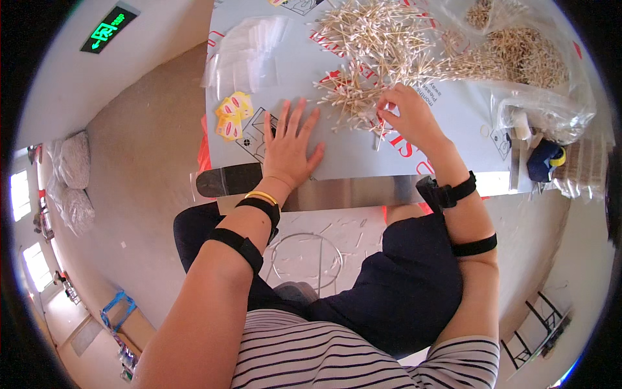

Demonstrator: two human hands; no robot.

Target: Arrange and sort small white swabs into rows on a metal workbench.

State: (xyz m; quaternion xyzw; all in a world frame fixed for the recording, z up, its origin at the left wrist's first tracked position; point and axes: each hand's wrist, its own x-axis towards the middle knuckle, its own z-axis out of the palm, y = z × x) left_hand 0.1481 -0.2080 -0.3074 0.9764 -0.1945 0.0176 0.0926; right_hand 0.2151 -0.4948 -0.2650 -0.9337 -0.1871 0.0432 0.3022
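Swabs seem at the picking-out step: right hand pinches, perhaps on one; left hand lies spread; next move likely needs gentle lifting.

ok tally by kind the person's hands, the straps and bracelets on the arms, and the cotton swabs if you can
Hands (left hand, right hand): 2
Black arm straps: 4
Gold bracelet: 1
Cotton swabs: too many overlapping to count
Total: 7, swabs left out

Swabs look matt wood, bags glossy plastic, table edge metal.
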